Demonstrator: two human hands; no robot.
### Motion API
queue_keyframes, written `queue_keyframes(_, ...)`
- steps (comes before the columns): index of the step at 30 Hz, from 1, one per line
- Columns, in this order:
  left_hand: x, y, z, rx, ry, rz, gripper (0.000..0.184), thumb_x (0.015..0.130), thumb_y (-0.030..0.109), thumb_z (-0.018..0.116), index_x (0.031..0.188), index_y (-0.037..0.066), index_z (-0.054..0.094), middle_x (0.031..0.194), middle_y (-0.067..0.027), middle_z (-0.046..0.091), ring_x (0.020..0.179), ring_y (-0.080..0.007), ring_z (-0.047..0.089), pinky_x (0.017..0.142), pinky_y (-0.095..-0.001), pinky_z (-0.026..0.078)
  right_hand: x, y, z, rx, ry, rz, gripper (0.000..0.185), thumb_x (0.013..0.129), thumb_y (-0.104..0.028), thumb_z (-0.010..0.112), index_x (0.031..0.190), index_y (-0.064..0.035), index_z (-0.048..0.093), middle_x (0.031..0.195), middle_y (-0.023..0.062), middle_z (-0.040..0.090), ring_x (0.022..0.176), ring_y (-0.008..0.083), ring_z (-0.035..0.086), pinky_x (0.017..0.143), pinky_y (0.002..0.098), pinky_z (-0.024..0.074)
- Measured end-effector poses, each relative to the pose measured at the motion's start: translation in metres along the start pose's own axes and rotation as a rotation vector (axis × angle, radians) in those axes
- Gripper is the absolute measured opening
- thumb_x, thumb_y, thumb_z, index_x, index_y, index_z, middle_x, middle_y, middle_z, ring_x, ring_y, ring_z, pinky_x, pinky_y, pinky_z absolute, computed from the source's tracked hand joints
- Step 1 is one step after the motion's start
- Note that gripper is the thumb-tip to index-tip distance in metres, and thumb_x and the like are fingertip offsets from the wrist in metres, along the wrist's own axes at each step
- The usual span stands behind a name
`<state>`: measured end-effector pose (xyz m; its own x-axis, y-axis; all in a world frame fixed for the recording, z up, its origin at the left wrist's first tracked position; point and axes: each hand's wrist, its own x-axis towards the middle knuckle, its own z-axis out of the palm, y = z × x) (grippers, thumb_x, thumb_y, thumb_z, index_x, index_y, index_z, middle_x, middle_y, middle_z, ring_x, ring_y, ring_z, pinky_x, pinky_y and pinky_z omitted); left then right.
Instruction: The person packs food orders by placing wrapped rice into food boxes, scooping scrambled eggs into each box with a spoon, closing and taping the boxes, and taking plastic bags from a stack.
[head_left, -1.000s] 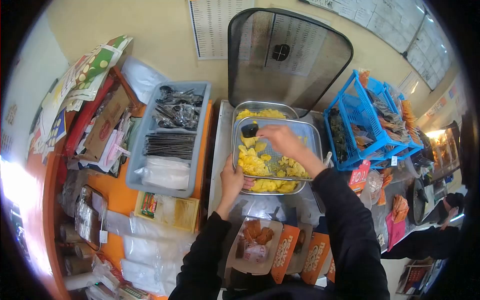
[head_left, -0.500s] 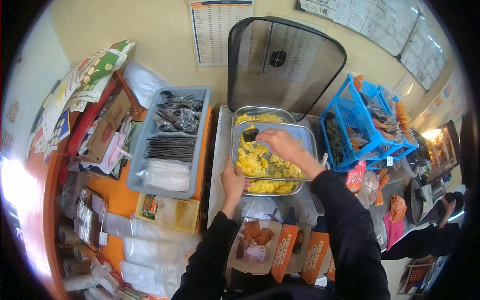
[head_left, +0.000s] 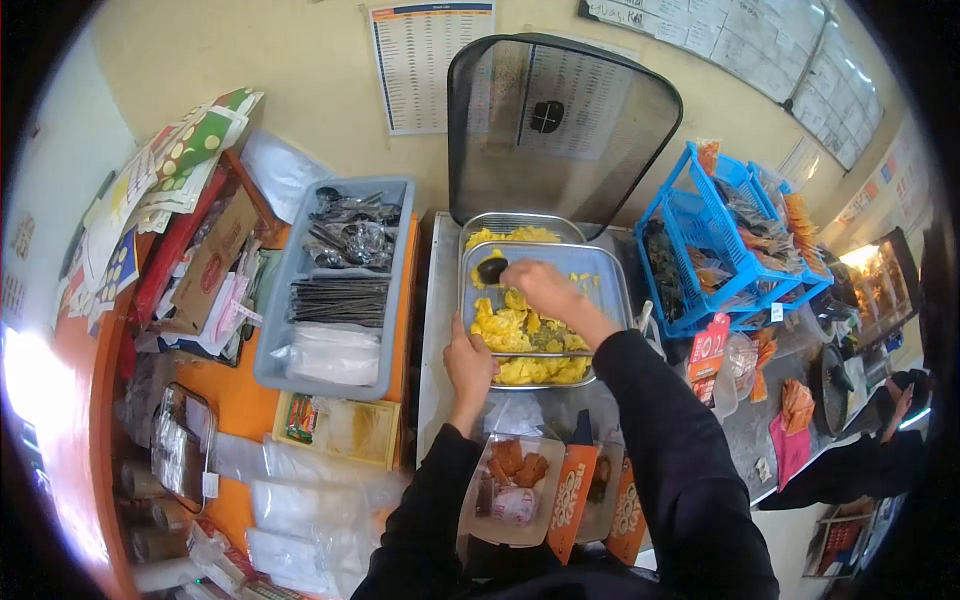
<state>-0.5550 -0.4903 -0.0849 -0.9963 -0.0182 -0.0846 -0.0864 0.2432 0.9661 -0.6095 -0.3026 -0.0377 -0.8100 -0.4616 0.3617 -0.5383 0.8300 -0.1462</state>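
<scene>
A metal tray with yellow scrambled egg rests over a second metal tray that also holds egg. My left hand grips the upper tray at its lower left corner. Above the upper tray my right hand is closed round the handle of a black spoon, whose bowl touches egg at the tray's upper left. Below the trays stands an open food box with brown pieces and a wrapped item.
A grey bin with packed cutlery stands at the left. Behind the trays rises a dark mesh cover. Blue baskets with packets are at the right. A person in dark sleeves is at far right.
My right hand and the spoon have shifted slightly across the egg, which lies spread differently. The whole view has moved a little. My left hand stays at the tray's corner.
</scene>
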Motion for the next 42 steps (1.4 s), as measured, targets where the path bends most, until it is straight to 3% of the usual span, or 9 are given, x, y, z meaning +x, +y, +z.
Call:
queue_keyframes(5, 0.004, -0.019, 0.005, 0.089, 0.056, 0.068, 0.051, 0.09, -0.001, 0.044, 0.141, -0.005, 0.039, 0.059, -0.0138, 0.061, 0.043, -0.0209, 0.061, 0.039, -0.0351, 0.049, -0.014, -0.006, -0.006, 0.081, -0.357, 0.136, 0.024, 0.072, 0.006, 0.06, 0.093, -0.0024, 0.068, 0.092, 0.0142, 0.069, 0.094, 0.0337, 0.065, 0.081, 0.0408, 0.0519)
queue_keyframes(11, 0.005, -0.009, 0.004, 0.166, 0.048, 0.082, 0.053, 0.088, -0.001, 0.046, 0.14, -0.005, 0.04, 0.059, -0.0122, 0.061, 0.043, -0.0221, 0.062, 0.041, -0.0367, 0.049, 0.008, -0.007, -0.021, 0.015, 0.115, 0.011, 0.023, 0.072, 0.004, 0.06, 0.091, -0.0038, 0.069, 0.092, 0.016, 0.068, 0.092, 0.0342, 0.065, 0.08, 0.0412, 0.0521)
queue_keyframes(14, 0.005, -0.014, 0.006, 0.219, 0.067, 0.105, 0.052, 0.088, -0.001, 0.046, 0.14, -0.005, 0.04, 0.059, -0.0132, 0.062, 0.044, -0.0228, 0.062, 0.042, -0.0376, 0.05, -0.001, -0.007, 0.029, -0.118, -0.168, 0.005, 0.022, 0.073, 0.003, 0.06, 0.091, -0.0048, 0.07, 0.091, 0.0158, 0.067, 0.093, 0.0345, 0.064, 0.079, 0.0413, 0.0522)
queue_keyframes(18, 0.006, -0.022, 0.007, 0.222, 0.074, 0.104, 0.053, 0.088, -0.001, 0.047, 0.14, -0.005, 0.04, 0.058, -0.0141, 0.061, 0.045, -0.0233, 0.063, 0.043, -0.0377, 0.05, -0.002, -0.014, -0.001, 0.009, -0.385, 0.086, 0.023, 0.073, 0.002, 0.06, 0.093, -0.0044, 0.07, 0.091, 0.0166, 0.066, 0.091, 0.0348, 0.064, 0.08, 0.0421, 0.0513)
queue_keyframes(24, 0.008, -0.018, 0.007, 0.273, 0.066, 0.149, 0.053, 0.088, 0.001, 0.046, 0.14, -0.007, 0.039, 0.055, -0.0133, 0.06, 0.045, -0.0237, 0.063, 0.045, -0.0366, 0.05, 0.023, -0.003, -0.019, -0.016, 0.104, 0.056, 0.025, 0.071, 0.004, 0.061, 0.093, -0.0043, 0.07, 0.093, 0.0176, 0.066, 0.091, 0.0355, 0.063, 0.082, 0.0416, 0.0507)
queue_keyframes(28, 0.015, -0.035, 0.013, 0.392, 0.132, 0.208, 0.052, 0.088, 0.002, 0.046, 0.139, -0.007, 0.04, 0.055, -0.0124, 0.061, 0.045, -0.0233, 0.063, 0.047, -0.0354, 0.051, 0.003, 0.004, 0.022, -0.083, -0.118, 0.001, 0.025, 0.072, 0.004, 0.062, 0.094, -0.0033, 0.069, 0.09, 0.017, 0.067, 0.091, 0.037, 0.064, 0.082, 0.0421, 0.051)
queue_keyframes(34, 0.013, -0.041, 0.015, 0.264, 0.144, 0.22, 0.049, 0.092, 0.005, 0.046, 0.14, -0.002, 0.041, 0.055, -0.0123, 0.06, 0.045, -0.021, 0.062, 0.042, -0.0361, 0.048, -0.005, 0.009, -0.024, 0.241, -0.152, 0.208, 0.02, 0.083, 0.0, 0.06, 0.1, -0.0037, 0.07, 0.098, 0.0178, 0.069, 0.095, 0.038, 0.064, 0.084, 0.0432, 0.0507)
queue_keyframes(37, 0.012, -0.026, 0.001, 0.158, 0.004, 0.084, 0.046, 0.095, 0.015, 0.047, 0.139, 0.003, 0.043, 0.07, -0.0238, 0.065, 0.057, -0.0367, 0.065, 0.057, -0.0469, 0.051, -0.009, 0.017, -0.02, 0.278, -0.009, 0.251, 0.018, 0.086, -0.001, 0.059, 0.1, -0.0028, 0.069, 0.101, 0.0175, 0.069, 0.095, 0.0375, 0.064, 0.084, 0.0429, 0.0507)
queue_keyframes(42, 0.012, -0.012, -0.012, -0.266, -0.183, -0.084, 0.041, 0.103, 0.019, 0.039, 0.143, 0.01, 0.04, 0.066, -0.0159, 0.063, 0.045, -0.0221, 0.063, 0.037, -0.0316, 0.048, -0.023, 0.001, -0.011, 0.354, -0.054, 0.155, 0.018, 0.084, 0.002, 0.058, 0.098, -0.0018, 0.069, 0.1, 0.0163, 0.069, 0.092, 0.0359, 0.066, 0.082, 0.0417, 0.0519)
